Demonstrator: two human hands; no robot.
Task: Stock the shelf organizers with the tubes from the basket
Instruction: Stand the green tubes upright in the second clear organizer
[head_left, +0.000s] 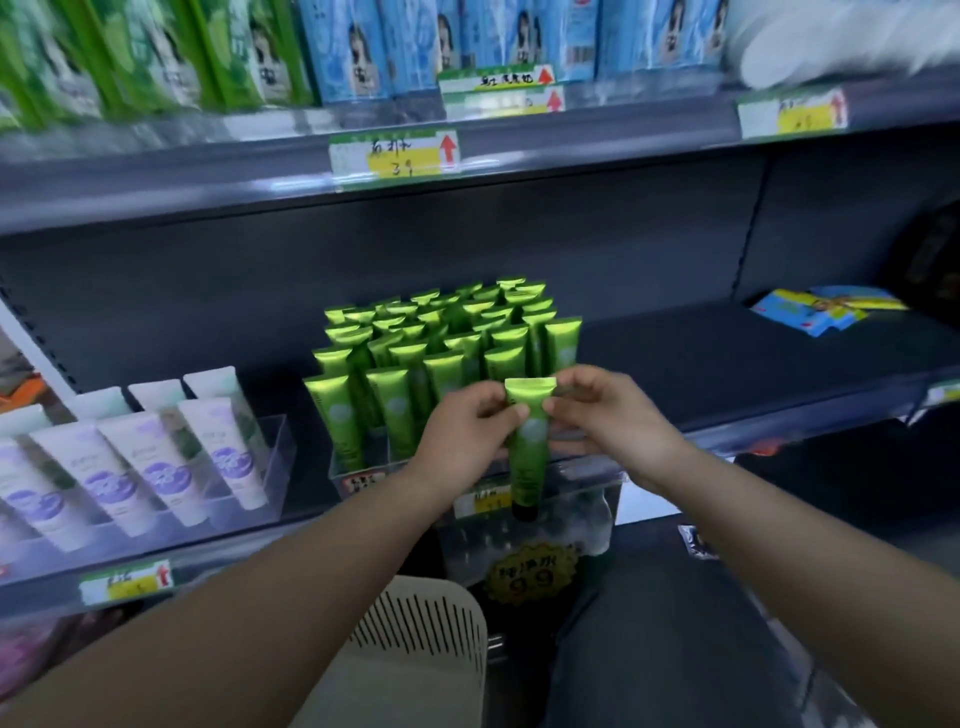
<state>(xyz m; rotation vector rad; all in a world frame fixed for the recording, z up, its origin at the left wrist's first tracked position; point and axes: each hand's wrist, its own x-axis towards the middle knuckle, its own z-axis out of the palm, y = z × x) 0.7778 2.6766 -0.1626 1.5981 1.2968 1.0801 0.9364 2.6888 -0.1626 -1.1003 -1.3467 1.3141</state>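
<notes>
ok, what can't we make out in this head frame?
- Basket: head view, cut by bottom edge and left forearm; tubes inside unseen.
- Organizer front-right slot: hidden by left hand, right hand and held green tube.
- Top-shelf boxes: blurred, print unreadable.

Upright green tube (529, 441), black cap down, before stocked organizer (363, 470).

The slim green plastic tube (531, 436) has a glossy, foil-like sheen and a dull black cap (524, 512). The rows of green tubes (447, 358) behind it shine alike in a clear, smooth acrylic organizer (600, 496). The white-and-lilac tubes (119, 473) look satin-smooth in a transparent plastic tray (278, 452) on the dark grey shelf (727, 364) of matt painted metal, while the cream slotted basket (421, 618) is matt plastic and the price tags (395, 156) are paper.
</notes>
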